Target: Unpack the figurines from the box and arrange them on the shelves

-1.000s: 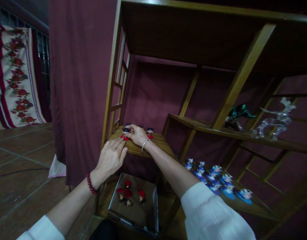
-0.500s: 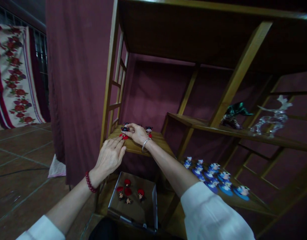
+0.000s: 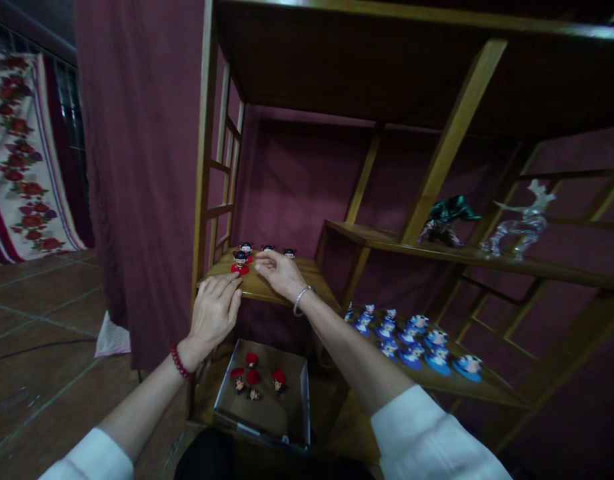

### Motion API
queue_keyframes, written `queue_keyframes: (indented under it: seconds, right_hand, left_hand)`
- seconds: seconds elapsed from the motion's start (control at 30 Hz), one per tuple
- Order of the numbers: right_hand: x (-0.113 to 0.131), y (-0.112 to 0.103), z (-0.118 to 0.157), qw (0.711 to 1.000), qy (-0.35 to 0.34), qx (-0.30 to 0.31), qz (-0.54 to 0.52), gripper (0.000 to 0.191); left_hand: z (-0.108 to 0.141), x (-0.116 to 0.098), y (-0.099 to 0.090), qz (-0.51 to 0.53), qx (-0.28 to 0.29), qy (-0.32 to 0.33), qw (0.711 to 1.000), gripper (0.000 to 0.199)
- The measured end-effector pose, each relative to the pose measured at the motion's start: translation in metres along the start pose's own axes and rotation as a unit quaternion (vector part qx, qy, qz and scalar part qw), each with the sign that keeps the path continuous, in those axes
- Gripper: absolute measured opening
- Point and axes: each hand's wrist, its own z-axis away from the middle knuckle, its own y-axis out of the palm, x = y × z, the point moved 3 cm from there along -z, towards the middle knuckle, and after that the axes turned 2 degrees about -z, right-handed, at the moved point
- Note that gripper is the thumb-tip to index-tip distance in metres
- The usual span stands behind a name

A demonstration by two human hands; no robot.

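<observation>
My right hand (image 3: 279, 275) rests open on the small wooden shelf (image 3: 297, 281), its fingertips a little to the right of a doll figurine with a red base and dark hair (image 3: 240, 262). My left hand (image 3: 214, 313) lies at the shelf's front edge just below that doll, fingers together and holding nothing. Three more small figurines stand behind them along the back of the shelf (image 3: 267, 248). Below the hands, an open shallow box (image 3: 267, 417) holds several red-capped figurines (image 3: 253, 377).
To the lower right, several blue-based figurines (image 3: 411, 353) stand on a wooden shelf. Higher up stand a glass deer (image 3: 521, 227) and a green figure (image 3: 447, 220). Maroon cloth (image 3: 147, 167) hangs behind and left; a tiled floor (image 3: 41, 320) lies lower left.
My right hand has drawn back from the doll, leaving a small gap. The whole view has slid left, and both hands stay at the shelf.
</observation>
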Motion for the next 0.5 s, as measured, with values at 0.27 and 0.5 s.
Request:
queue_keyframes:
  seconds: [0.27,0.5]
  right_hand:
    - [0.021,-0.002,0.04,0.998,-0.039,0.002,-0.057,0.016]
    - [0.028,-0.007,0.073,0.994,-0.101,-0.035,-0.006,0.019]
  left_hand:
    - [0.014,-0.025,0.002,0.046,-0.035,0.031,0.998,0.036]
    - [0.031,-0.048,0.012,0.066,-0.048,0.041,0.996,0.046]
